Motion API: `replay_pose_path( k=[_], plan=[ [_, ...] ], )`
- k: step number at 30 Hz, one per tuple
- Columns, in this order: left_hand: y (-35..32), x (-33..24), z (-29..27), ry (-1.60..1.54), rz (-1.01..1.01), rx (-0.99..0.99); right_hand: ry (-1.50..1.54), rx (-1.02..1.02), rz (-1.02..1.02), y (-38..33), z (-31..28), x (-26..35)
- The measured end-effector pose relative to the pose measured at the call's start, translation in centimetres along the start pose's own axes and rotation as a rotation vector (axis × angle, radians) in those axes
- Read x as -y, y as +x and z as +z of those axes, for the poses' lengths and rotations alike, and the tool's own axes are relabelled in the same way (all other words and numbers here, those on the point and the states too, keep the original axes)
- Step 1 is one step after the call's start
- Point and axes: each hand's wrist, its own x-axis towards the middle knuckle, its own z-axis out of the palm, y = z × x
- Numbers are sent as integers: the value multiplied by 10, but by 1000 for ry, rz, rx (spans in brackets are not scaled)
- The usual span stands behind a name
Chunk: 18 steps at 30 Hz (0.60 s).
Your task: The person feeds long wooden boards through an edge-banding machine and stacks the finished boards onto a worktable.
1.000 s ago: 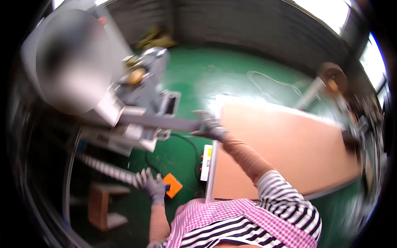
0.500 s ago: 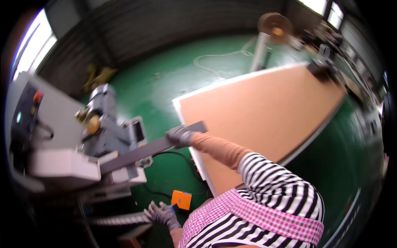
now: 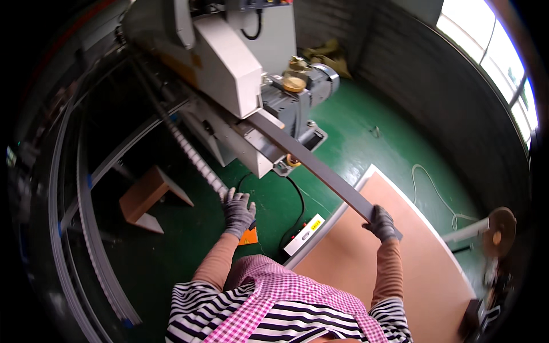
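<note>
The long grey flat strip [image 3: 311, 163] slants from the big grey-and-white machine [image 3: 229, 74] down toward the wide tan board [image 3: 394, 274] on the green floor [image 3: 366, 143]. The right hand [image 3: 382, 223], gloved in grey, grips its near end — fingers wrapped round it. The left hand [image 3: 237, 211], gloved too, hangs with fingers loosely spread and holds nothing, just beside a white ribbed hose [image 3: 197, 163] — above a small orange object [image 3: 249, 236].

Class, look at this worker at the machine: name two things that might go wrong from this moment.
The right hand grips only the far end of the long grey strip, so it might sag or twist where it leaves the machine. The black cable on the green floor near the person may be a trip hazard.
</note>
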Motion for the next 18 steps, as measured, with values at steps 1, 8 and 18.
replay_pose_path(
  k=[1,8,18],
  plan=[
    [-1,-1,1,13,-8,5,-2,9,23,-8,-2,-9],
    [-4,-8,-5,44,-83,44,-19,61,109,-43,0,-81],
    [0,-11,-1,143,-100,86,-92,169,395,-97,-16,-151]
  ],
)
